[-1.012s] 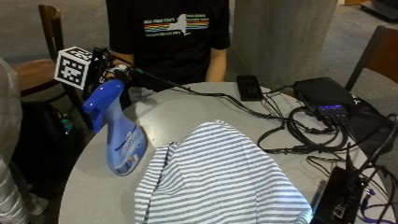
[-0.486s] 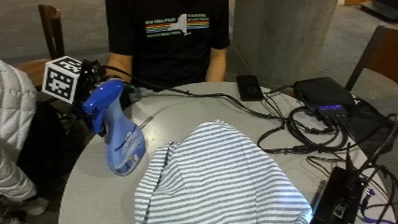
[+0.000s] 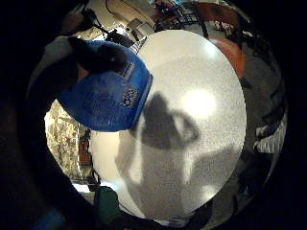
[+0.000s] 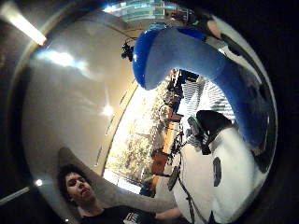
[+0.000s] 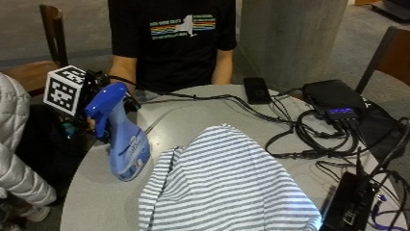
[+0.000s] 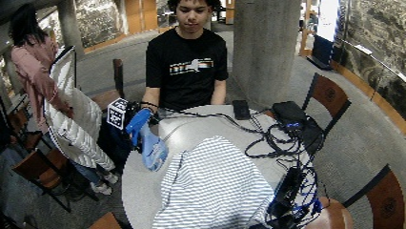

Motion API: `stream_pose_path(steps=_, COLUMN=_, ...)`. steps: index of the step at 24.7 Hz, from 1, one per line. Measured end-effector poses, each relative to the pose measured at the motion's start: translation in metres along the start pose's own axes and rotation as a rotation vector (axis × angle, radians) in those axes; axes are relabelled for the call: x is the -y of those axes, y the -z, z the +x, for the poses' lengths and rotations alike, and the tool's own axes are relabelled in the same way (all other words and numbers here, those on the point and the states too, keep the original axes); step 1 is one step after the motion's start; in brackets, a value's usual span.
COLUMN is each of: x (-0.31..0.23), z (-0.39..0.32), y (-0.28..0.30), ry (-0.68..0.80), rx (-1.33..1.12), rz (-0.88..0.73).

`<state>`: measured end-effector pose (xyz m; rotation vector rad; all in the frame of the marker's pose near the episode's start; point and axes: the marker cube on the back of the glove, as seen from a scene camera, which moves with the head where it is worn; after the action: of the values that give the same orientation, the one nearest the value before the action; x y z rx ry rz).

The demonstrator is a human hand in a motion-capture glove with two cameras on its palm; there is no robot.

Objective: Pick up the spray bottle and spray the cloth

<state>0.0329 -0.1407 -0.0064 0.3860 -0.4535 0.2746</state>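
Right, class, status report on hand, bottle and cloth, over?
Right hand grips spray bottle. Bottle tilted, base near table. Striped cloth beside it, nothing between.

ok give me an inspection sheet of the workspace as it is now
surface: round grey table, partly covered by the cloth.
job's things: blue spray bottle tilted near the table edge, base at or just above the top; striped cloth heaped beside it.
clutter: phone lying flat; black box with lit ports; black device at the near edge.
hands: right hand grips the bottle's neck; the other is not seen.
cables: black cables tangled between the box and the cloth, one running to the gloved hand.
surroundings: wooden chairs, a concrete pillar.
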Motion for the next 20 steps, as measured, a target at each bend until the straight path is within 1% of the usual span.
stream_pose_path(steps=4, x=0.0008, z=0.0005, y=0.0038, ry=0.029, rx=-0.013, rz=0.108)
stream_pose_path(steps=7, x=0.0016, z=-0.0009, y=0.0064, ry=0.035, rx=0.021, rz=0.149)
stream_pose_path(steps=20, x=-0.0022, z=-0.0035, y=0.0072, ry=0.028, rx=0.077, rz=0.145)
